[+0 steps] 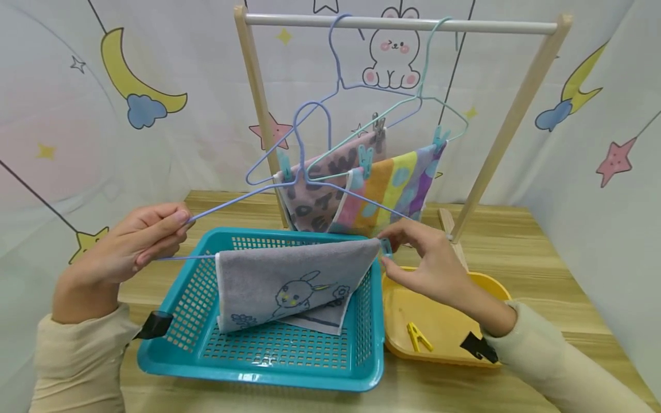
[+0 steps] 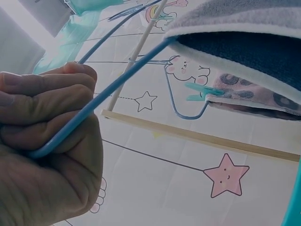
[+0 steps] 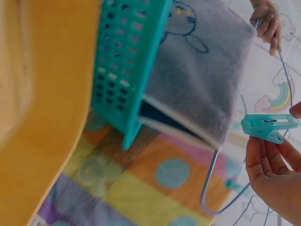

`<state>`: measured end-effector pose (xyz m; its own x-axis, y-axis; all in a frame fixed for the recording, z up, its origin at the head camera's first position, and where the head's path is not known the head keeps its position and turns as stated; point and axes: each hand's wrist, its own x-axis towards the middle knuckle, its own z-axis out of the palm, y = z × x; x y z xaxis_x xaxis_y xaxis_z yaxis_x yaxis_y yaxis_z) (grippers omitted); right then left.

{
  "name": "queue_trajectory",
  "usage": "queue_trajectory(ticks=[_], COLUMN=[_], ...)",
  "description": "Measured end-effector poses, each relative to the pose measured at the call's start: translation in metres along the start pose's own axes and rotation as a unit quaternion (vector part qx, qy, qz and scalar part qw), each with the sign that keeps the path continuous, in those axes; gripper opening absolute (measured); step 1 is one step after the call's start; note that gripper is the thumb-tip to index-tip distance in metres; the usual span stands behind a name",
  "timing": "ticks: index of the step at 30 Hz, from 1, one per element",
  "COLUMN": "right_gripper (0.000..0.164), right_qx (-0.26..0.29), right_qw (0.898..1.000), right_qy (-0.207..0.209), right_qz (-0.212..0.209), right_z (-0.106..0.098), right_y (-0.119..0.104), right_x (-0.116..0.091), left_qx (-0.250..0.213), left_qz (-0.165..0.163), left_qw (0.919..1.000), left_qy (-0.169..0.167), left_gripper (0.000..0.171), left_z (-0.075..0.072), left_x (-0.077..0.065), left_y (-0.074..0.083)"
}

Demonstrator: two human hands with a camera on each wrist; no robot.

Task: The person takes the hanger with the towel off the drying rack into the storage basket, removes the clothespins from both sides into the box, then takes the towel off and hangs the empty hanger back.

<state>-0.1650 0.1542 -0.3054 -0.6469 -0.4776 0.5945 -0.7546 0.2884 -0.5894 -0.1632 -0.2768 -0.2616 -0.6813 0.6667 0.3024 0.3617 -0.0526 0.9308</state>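
Observation:
My left hand (image 1: 142,241) grips the left end of a blue-purple clothes hanger (image 1: 234,201), its fingers curled round the wire in the left wrist view. Over the hanger's lower bar hangs a grey towel (image 1: 253,287) with a rabbit drawing and white edging. Below it is a teal basket (image 1: 372,367). Between thumb and fingers, my right hand (image 1: 431,258) pinches a teal clothespin (image 3: 265,126) close to the towel's upper right corner. The right wrist view shows this clothespin a little apart from the towel, beside the hanger's bent right end.
Beside the basket, a yellow tray (image 1: 444,358) holds a yellow clothespin (image 1: 417,337). Behind stands a wooden rack with a white rail (image 1: 485,27). From it hang a pink lettered towel (image 1: 310,201) and a multicoloured striped towel (image 1: 397,183), clipped to hangers.

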Motion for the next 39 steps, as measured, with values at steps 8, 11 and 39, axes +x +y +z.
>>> queue_trajectory(ticks=[8,11,39], right_gripper=[0.04,0.041,0.027], right_qx=[0.003,0.011,-0.148], right_qw=[0.999,0.998,0.97], right_qy=[0.022,0.033,-0.093], right_qz=[0.043,0.044,-0.166], right_z=[-0.024,-0.029,0.05], right_y=[0.016,0.019,-0.012], right_x=[-0.031,-0.036,0.043], left_qx=[0.0,0.004,-0.005], left_qz=[0.001,0.003,-0.005], left_qw=[1.0,1.0,1.0], left_qy=[0.004,0.001,0.005], left_gripper=[0.032,0.032,0.031], left_z=[-0.002,-0.002,0.0], left_x=[0.0,0.001,0.0], left_y=[0.002,0.003,0.0])
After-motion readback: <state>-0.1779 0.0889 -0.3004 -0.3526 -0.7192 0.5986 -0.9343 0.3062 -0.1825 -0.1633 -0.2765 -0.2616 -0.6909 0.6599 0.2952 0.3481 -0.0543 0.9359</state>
